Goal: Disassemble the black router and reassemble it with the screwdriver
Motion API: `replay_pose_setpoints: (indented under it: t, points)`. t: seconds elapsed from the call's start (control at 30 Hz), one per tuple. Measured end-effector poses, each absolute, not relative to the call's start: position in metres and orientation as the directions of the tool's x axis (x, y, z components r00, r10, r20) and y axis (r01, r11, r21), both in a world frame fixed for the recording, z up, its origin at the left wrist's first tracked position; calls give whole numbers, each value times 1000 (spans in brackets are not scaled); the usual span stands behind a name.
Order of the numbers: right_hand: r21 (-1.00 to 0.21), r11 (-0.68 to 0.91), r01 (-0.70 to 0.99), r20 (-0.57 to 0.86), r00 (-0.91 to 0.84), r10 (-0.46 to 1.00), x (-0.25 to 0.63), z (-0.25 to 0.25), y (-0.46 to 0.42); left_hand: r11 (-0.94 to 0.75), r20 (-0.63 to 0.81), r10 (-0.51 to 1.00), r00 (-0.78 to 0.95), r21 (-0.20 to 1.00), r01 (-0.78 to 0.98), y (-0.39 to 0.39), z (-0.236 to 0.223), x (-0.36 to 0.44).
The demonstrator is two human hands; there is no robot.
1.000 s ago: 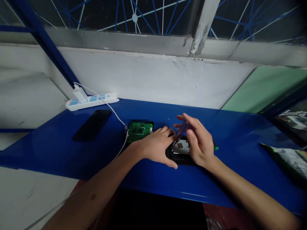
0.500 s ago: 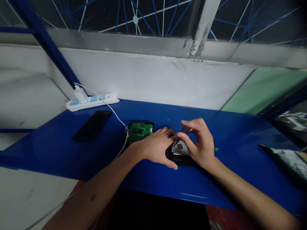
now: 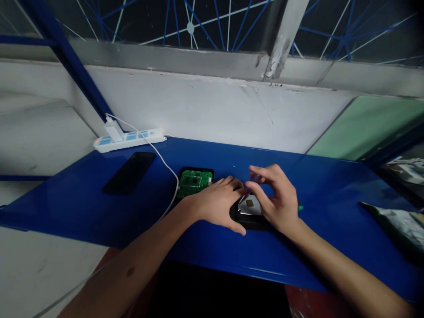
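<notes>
My right hand point(image 3: 277, 198) pinches the purplish see-through handle of a screwdriver point(image 3: 254, 179) between thumb and fingers. Its thin shaft slants down to the upper left corner of a silvery metal plate point(image 3: 247, 207) with a small brown square on it. That plate lies in a black casing point(image 3: 247, 220) on the table. Around the casing's left end my left hand point(image 3: 218, 201) is braced, thumb at the near side and fingers at the far side. My right hand covers the casing's right part. Left of it sits a green circuit board point(image 3: 194, 182) in a black shell.
A black phone point(image 3: 129, 173) lies on the blue table point(image 3: 205, 251) at the left. Behind it, a white power strip point(image 3: 132, 140) carries a plug with a white cable point(image 3: 163, 157) trailing past the board. A crinkled packet point(image 3: 397, 225) rests at the right edge.
My right thumb and fingers have shifted their grip on the screwdriver handle, and the hand is more curled around its top. My left hand and the casing have stayed in place.
</notes>
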State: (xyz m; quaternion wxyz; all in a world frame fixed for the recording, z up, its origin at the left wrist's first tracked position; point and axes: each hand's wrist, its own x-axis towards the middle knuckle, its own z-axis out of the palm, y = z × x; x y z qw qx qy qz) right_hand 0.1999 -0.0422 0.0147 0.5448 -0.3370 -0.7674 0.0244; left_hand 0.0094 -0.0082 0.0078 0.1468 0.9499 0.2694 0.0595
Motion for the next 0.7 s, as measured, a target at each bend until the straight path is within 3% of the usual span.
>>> replay_pose_setpoints:
  t: [0.17,0.37,0.7]
  points:
    - [-396,762,512,826,-164,539,202,14,-41,-808,53,534,844,327,491,-8,8,10]
    - [-512,738,440,748,-193,635,202,11,-45,-812,71,521,850,348,469,-8,10,10]
    - [-595,715,367,698,-205,686,203,9,-49,-817,100,512,853,363,448,-6,4,8]
